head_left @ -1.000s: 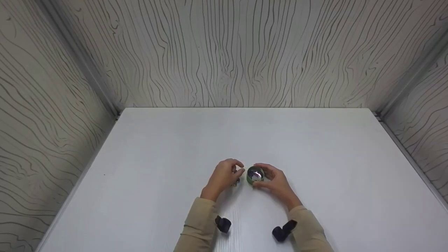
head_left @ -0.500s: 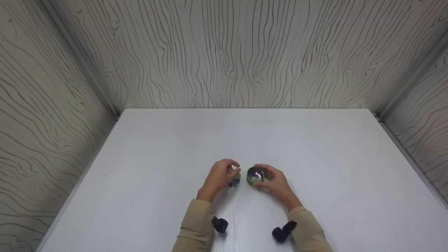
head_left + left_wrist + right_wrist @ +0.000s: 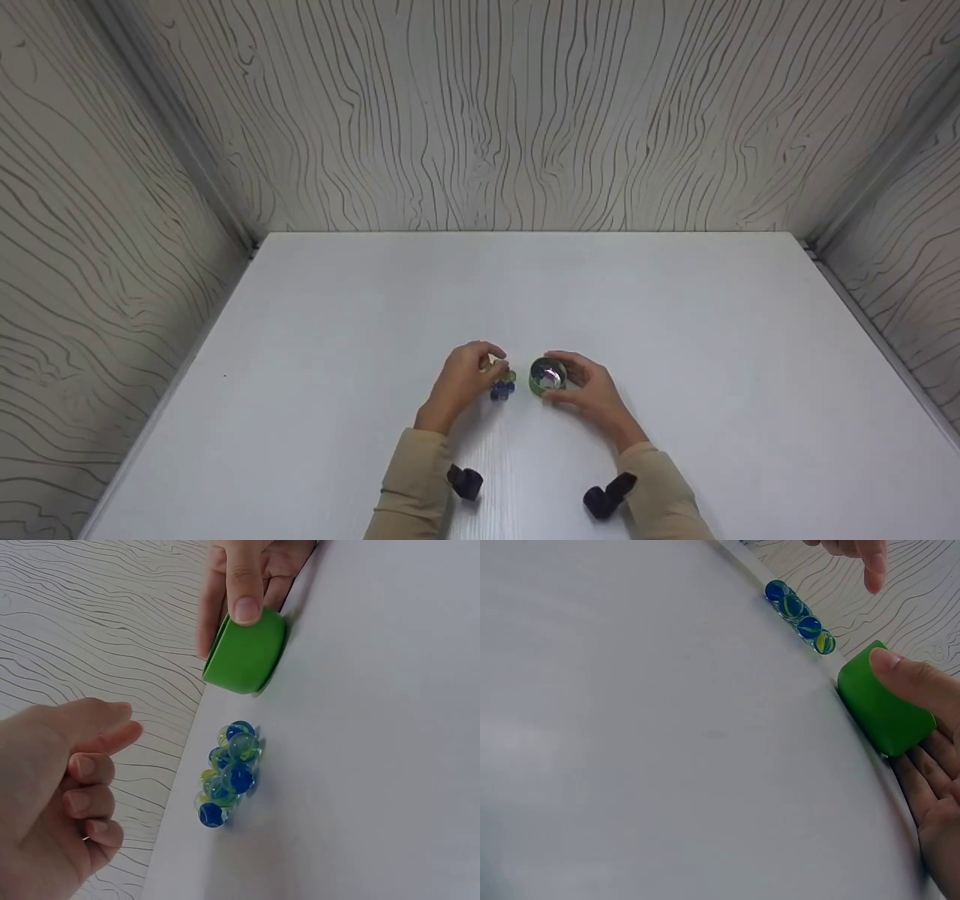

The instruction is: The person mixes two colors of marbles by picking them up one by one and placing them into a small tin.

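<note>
Wood-grain panels (image 3: pixel 480 112) border a white worktop (image 3: pixel 360 300); in the head view, the right hand (image 3: pixel 596 394) grips a green cup (image 3: pixel 535 387) just beside loose marbles (image 3: pixel 502 389). Left-wrist view: the left hand (image 3: pixel 49 787) extends thumb and forefinger, other fingers curled, nothing visibly held. Right-wrist view: the cup is held at the worktop; marble collection appears in hand, the next move calling for a fingertip pinch.

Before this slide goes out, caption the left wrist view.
Marbles clustered on a white table beside a green cup gripped by the right hand, the left hand hovering nearby.
</note>
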